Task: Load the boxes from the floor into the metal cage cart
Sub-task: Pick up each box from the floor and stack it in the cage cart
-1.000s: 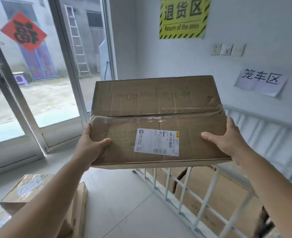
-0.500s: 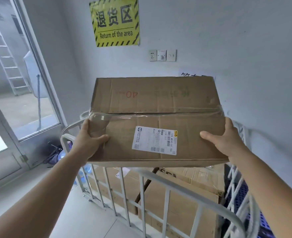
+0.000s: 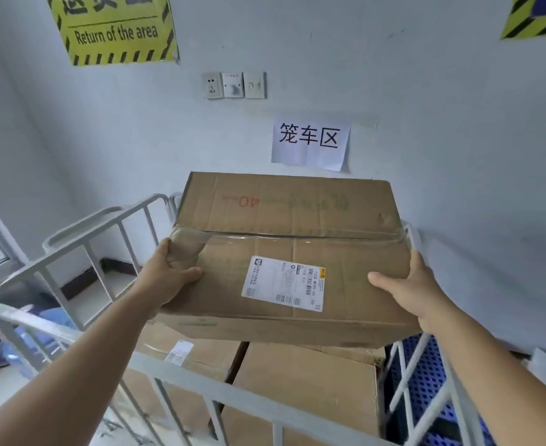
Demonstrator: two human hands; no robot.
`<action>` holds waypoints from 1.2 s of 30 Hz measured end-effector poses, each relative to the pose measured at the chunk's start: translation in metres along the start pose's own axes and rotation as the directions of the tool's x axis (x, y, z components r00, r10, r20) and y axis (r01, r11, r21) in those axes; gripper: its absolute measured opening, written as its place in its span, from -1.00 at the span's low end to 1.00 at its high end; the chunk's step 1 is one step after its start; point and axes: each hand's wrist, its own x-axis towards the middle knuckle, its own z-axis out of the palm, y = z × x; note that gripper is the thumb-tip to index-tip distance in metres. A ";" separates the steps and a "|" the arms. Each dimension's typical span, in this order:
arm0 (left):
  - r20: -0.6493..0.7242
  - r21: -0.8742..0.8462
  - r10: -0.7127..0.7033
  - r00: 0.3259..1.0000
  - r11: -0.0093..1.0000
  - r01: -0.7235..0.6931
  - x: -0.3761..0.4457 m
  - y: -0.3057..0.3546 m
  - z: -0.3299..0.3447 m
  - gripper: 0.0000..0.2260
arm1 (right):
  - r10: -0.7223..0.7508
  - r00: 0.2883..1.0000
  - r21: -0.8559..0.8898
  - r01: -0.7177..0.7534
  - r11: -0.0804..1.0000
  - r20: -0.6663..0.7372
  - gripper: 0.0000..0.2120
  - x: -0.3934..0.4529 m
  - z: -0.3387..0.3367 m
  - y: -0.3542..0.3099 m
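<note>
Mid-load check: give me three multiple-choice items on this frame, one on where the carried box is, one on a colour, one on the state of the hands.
1. Where is the carried box?
A. On the floor
B. Held above the boxes in the cage cart
C. On a shelf

2. What colour is the sign reading "Return of the area"?
A. Yellow with black stripes
B. Red
C. Green

3. How do the hands stand?
A. Both empty
B. Only one holds the box
C. Left hand and right hand each grip a side

Answers: B, stacked boxes show beneath it; A, yellow sheet, black hatching; C, thumbs lie on the box's top.
</note>
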 end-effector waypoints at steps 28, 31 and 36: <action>0.390 0.182 -0.232 0.891 0.968 0.172 0.261 -0.062 0.251 -0.17 | 0.505 0.860 -0.066 -0.510 0.858 -0.076 -0.05 0.238 0.079 0.133; 0.396 0.178 -0.266 0.879 0.961 0.211 0.283 -0.074 0.286 -0.17 | 0.552 0.832 -0.088 -0.555 0.828 -0.054 0.06 0.274 0.086 0.159; 0.401 0.198 -0.315 0.860 0.947 0.254 0.316 -0.100 0.337 -0.13 | 0.577 0.815 -0.101 -0.579 0.809 -0.051 0.06 0.327 0.097 0.199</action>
